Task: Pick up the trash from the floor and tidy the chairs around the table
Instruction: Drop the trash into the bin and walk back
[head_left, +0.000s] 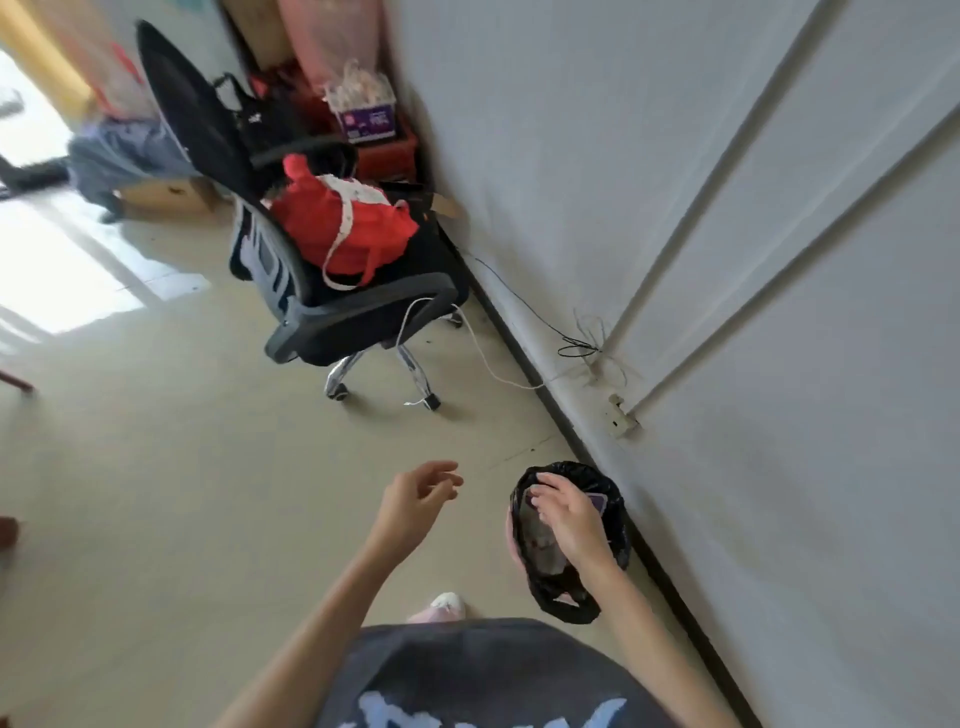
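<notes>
While the camera looks down from the person's head, two bare forearms reach forward over a pale beige floor (171, 493); the right hand (563, 512) hovers over the mouth of a small bin (618, 540) lined with a black bag, its fingers loosely spread and holding nothing that can be made out; the left hand (418, 499) hangs in the air just left of the bin, fingers relaxed and slightly curled, empty. The bin stands on the floor against the dark skirting of a grey-white wall (649, 156); scraps of trash (540, 543) lie inside it, too blurred to name. Further back, a black office chair (332, 312) on wheels stands near the wall, carrying a red bag (343, 226) with a white strap on its seat; a white cable (478, 353) trails from the chair to the wall. Behind the chair, boxes and bags are heaped in the corner. A pink slipper (441, 608) shows at the bottom, above a dark shirt.
</notes>
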